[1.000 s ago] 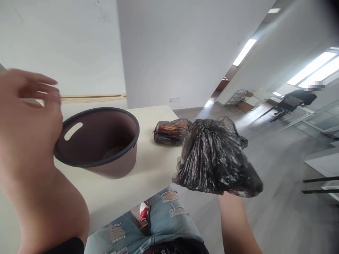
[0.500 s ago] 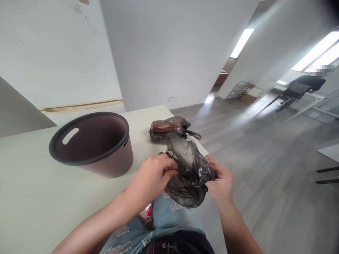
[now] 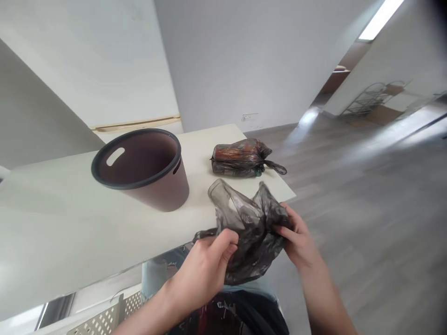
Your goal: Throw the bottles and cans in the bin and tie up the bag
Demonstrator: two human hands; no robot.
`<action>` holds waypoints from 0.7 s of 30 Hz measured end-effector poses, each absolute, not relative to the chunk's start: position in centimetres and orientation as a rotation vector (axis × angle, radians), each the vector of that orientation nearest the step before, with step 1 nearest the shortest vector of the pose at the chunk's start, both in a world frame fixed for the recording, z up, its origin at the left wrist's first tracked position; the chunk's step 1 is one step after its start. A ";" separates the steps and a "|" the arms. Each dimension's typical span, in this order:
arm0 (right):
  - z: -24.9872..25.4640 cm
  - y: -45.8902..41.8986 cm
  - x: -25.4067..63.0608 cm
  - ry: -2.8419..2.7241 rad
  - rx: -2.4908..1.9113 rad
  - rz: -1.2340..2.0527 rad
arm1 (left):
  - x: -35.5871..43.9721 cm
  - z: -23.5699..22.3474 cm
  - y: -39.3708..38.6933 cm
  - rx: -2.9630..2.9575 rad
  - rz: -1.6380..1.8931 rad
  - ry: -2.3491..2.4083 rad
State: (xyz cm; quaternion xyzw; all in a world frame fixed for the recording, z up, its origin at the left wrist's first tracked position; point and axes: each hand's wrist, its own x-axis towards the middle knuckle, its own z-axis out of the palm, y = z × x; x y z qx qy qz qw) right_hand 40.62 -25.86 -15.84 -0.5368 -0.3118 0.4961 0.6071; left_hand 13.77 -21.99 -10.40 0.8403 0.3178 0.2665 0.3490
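Between the left hand (image 3: 213, 260) and right hand (image 3: 300, 235), both pinching its edges, hangs a black plastic bag (image 3: 253, 232), thin, crumpled, glossy and partly see-through.

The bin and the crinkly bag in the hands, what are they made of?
The bin looks like smooth, matte plastic: its brown-purple wall is even, with a neat cut-out handle, though painted metal is possible. The bag seems to be thin, shiny plastic film, since it is see-through in places and full of glinting wrinkles.
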 end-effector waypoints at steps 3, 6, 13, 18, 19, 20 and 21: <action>-15.9 -26.3 43.9 -0.745 -1.363 1.233 | 13.4 -11.5 -22.8 2.318 0.608 0.739; -17.3 -26.9 46.6 -0.595 -1.504 0.905 | 12.9 -12.1 -23.3 2.380 0.652 0.643; -16.2 -28.6 47.5 -0.837 -1.562 0.008 | 11.3 -11.4 -23.9 2.400 0.635 0.540; -10.5 -29.0 46.5 -1.135 -1.386 -0.471 | 11.2 -11.6 -23.3 2.524 0.373 0.486; -9.6 -28.9 46.0 -1.273 -1.371 -0.389 | 11.4 -11.8 -23.0 2.520 0.346 0.454; -8.8 -28.7 45.4 -1.461 -1.370 -0.232 | 11.5 -11.9 -22.6 2.490 0.342 0.435; -8.2 -28.6 44.8 -1.674 -1.378 -0.034 | 11.7 -11.9 -22.2 2.435 0.363 0.433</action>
